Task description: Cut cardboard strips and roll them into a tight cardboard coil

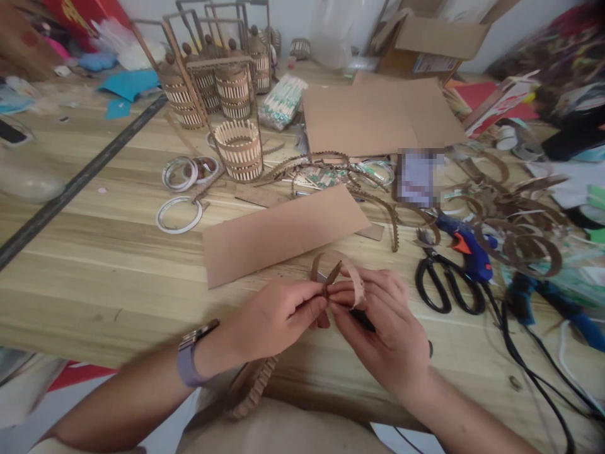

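Note:
Both my hands are closed on a brown cardboard strip [357, 287] bent into a loop, just above the table's front edge. Thumb and fingertips of my left hand [278, 315] pinch it where it narrows. My right hand [382, 321] grips the curled part, its fingers partly inside the loop. A dark object [363, 319] shows under my right palm; I cannot make out what it is. A ridged length of cardboard strip [255, 384] hangs below my left wrist, over my lap. Beyond my hands lies a flat cardboard piece [283, 236].
Black-handled scissors [449, 284], a blue glue gun [467, 246] with its cable and coiled cardboard strips [515, 233] lie right. Behind stand a small stick basket [239, 151], several stick lanterns [231, 88] and a large cardboard sheet [378, 120]. Tape rings [179, 214] lie left.

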The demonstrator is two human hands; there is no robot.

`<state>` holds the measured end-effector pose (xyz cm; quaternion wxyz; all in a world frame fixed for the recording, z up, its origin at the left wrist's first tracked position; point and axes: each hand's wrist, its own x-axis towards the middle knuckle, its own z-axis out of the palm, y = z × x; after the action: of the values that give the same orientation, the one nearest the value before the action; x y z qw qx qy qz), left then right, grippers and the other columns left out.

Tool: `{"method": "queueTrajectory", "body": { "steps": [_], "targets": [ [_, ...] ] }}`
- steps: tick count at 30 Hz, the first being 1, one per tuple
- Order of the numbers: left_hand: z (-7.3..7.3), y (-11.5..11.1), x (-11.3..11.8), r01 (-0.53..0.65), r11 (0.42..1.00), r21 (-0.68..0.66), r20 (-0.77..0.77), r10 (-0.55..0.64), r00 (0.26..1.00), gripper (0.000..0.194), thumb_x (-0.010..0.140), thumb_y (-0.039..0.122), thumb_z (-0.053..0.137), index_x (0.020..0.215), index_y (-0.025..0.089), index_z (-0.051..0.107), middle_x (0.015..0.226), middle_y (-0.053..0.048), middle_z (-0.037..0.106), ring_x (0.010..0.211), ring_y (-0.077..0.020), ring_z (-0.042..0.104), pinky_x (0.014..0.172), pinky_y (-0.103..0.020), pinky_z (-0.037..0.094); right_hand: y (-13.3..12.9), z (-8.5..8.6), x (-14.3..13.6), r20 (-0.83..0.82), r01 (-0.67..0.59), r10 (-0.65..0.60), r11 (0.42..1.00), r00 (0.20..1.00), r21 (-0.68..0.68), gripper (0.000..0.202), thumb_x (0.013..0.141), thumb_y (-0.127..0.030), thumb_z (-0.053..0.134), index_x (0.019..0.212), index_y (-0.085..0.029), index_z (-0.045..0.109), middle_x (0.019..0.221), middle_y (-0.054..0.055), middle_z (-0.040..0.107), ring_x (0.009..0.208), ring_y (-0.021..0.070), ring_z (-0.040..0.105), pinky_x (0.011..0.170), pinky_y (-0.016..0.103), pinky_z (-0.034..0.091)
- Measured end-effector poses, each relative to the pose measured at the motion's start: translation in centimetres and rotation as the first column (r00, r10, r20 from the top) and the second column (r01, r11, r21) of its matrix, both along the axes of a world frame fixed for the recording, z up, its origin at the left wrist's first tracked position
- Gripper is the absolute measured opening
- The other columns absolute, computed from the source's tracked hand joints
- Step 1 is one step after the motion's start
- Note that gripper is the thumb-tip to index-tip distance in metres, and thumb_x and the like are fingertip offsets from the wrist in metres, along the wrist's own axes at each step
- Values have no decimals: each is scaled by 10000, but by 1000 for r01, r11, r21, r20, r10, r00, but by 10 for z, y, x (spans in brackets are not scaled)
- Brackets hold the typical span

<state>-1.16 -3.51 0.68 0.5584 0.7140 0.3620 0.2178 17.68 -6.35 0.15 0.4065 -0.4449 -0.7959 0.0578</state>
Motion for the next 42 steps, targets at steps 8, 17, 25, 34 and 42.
{"method": "queueTrajectory", "body": {
  "steps": [8, 17, 25, 34, 42],
  "targets": [
    [0, 0, -1, 6, 999, 48, -49, -3, 999, 291, 1019, 270, 426, 818, 185, 619, 790, 7, 712, 722, -123, 648, 679, -228, 442, 0, -1, 0, -6, 20, -21, 998, 1000, -63, 97, 904, -156, 572, 856, -241, 573, 843, 0, 749, 1035, 251, 691, 888, 405, 412],
    [2, 2, -2, 8, 998, 57, -44, -5, 999, 291, 1002, 240, 435, 782, 182, 615, 748, 5, 690, 686, -127, 634, 648, -233, 442, 2, 1, 1, -121, -3, -19, 983, 992, -182, 123, 883, -149, 584, 863, -269, 592, 844, -7, 746, 1015, 243, 696, 866, 417, 500],
    [1, 3, -1, -3, 1000, -13, 27, 3, 1000, 244, 1007, 337, 475, 920, 179, 640, 823, 1, 699, 745, -129, 645, 654, -220, 436, -1, 1, 0, -52, 35, -37, 999, 998, -39, 134, 875, -144, 598, 876, -277, 580, 862, -8, 766, 984, 253, 707, 893, 447, 428],
    [-1, 1, -1, -26, 1000, 4, -23, 26, 999, 284, 1016, 295, 425, 889, 173, 648, 784, -3, 690, 695, -125, 622, 645, -227, 439, -3, -2, -2, 36, 44, -44, 999, 998, 1, 126, 910, -155, 587, 907, -271, 540, 886, -17, 781, 992, 233, 720, 932, 422, 365],
    [-3, 0, -2, -35, 999, -7, -56, 34, 998, 298, 1003, 261, 421, 811, 178, 633, 736, 4, 673, 659, -123, 608, 611, -223, 424, -2, -1, -1, 5, 54, -54, 995, 999, -85, 131, 918, -155, 520, 888, -282, 513, 835, -34, 768, 1035, 239, 713, 928, 425, 375]
  ]
}}
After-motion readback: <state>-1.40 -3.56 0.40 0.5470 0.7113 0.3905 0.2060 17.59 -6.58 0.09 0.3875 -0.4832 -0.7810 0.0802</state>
